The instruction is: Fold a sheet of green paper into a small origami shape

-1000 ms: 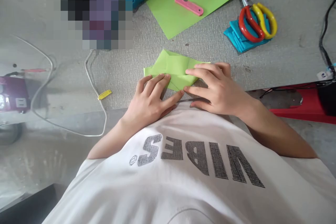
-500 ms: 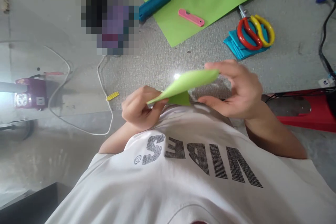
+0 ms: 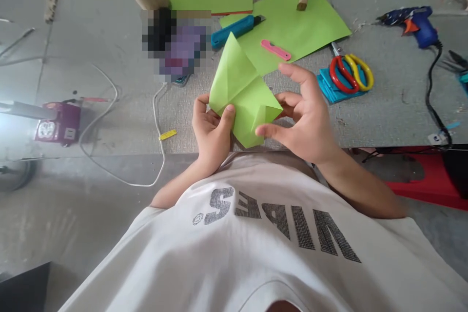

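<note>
A creased piece of light green paper (image 3: 243,90) is held up above the table's near edge, partly unfolded, with one corner pointing away from me. My left hand (image 3: 214,129) pinches its left side, the thumb on top and the fingers behind. At the right side of the paper is my right hand (image 3: 305,117), its thumb and index finger spread wide apart. The right thumb tip is at the paper's lower right flap, and other fingertips reach behind its right corner; whether they touch it I cannot tell.
Beyond the paper lie a blue utility knife (image 3: 234,31), a pink folding knife (image 3: 275,50) and a green sheet (image 3: 310,29). Red-and-yellow scissors (image 3: 351,73) rest on folded blue material (image 3: 332,87). A blue glue gun (image 3: 420,24) is at right. A white cable (image 3: 159,117) runs at left.
The green paper has gone from folded and edge-on to spread open, facing me. My left hand has turned thumb-up, and my right hand has moved slightly left. The view has shifted too.
</note>
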A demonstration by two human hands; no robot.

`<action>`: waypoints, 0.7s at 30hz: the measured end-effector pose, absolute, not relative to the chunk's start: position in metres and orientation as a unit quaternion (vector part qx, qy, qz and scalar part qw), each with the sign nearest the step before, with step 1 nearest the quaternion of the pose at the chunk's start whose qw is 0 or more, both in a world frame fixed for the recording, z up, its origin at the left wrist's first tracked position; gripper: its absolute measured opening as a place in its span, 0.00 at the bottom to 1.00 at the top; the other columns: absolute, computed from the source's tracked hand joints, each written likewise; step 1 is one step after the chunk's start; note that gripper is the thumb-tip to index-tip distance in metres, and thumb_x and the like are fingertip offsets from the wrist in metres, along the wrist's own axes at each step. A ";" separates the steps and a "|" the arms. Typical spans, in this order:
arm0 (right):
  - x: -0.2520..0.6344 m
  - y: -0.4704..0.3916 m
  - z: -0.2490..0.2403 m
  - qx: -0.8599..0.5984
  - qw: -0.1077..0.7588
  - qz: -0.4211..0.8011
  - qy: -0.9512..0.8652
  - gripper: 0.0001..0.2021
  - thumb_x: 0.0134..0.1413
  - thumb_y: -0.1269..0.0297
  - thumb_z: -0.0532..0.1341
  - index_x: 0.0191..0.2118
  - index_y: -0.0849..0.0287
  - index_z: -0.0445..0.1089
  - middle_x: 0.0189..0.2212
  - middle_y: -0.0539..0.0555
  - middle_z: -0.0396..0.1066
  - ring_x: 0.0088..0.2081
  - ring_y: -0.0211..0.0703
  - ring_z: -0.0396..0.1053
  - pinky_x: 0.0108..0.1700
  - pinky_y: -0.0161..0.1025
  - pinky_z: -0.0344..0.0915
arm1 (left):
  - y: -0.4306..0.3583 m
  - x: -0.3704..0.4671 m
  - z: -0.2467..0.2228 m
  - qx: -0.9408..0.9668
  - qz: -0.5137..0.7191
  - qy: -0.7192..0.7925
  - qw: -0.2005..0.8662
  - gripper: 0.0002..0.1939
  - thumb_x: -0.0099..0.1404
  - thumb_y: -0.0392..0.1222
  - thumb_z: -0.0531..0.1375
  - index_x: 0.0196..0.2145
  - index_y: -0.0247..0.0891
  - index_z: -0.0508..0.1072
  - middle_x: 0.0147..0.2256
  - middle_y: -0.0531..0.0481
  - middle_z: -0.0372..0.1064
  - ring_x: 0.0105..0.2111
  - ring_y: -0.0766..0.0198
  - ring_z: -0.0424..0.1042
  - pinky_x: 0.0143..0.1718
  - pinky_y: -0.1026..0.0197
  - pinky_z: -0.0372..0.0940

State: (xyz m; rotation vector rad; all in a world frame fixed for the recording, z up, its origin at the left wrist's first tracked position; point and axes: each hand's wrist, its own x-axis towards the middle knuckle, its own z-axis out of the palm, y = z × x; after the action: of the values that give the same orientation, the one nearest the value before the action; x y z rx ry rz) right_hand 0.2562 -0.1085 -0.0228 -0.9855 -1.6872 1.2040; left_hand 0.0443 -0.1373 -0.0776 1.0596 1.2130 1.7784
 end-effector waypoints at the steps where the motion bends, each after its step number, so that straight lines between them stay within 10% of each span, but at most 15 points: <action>1: 0.255 -0.107 -0.027 -0.406 0.412 0.466 -0.670 0.51 0.61 0.33 0.82 0.80 0.40 0.62 0.54 0.55 0.88 0.46 0.55 0.89 0.50 0.57 0.90 | -0.139 0.043 -0.077 0.424 0.676 0.473 0.375 0.33 0.69 0.72 0.80 0.50 0.49 0.71 0.37 0.56 0.78 0.31 0.65 0.77 0.33 0.63 0.72; 12: 0.293 -0.037 -0.045 -0.395 0.234 0.383 -0.802 0.34 0.69 0.44 0.77 0.74 0.44 0.71 0.41 0.50 0.84 0.36 0.53 0.83 0.44 0.55 0.85 | -0.150 -0.004 -0.060 0.628 0.435 0.588 0.265 0.43 0.68 0.45 0.75 0.75 0.51 0.66 0.38 0.55 0.81 0.39 0.53 0.81 0.51 0.45 0.76; 21: 0.265 -0.073 -0.021 -0.370 0.176 0.069 -0.910 0.09 0.82 0.60 0.63 0.56 0.54 0.80 0.54 0.63 0.78 0.57 0.64 0.75 0.60 0.61 0.72 | -0.161 -0.001 -0.056 0.766 0.245 0.589 0.084 0.06 0.79 0.48 0.69 0.47 0.48 0.87 0.57 0.37 0.76 0.60 0.33 0.71 0.64 0.28 0.62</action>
State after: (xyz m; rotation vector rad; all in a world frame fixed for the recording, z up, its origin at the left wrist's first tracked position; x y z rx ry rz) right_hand 0.2646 -0.0730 -0.0210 -1.0474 -2.5758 0.1941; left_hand -0.0010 -0.1607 -0.0560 2.2841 1.7575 0.7299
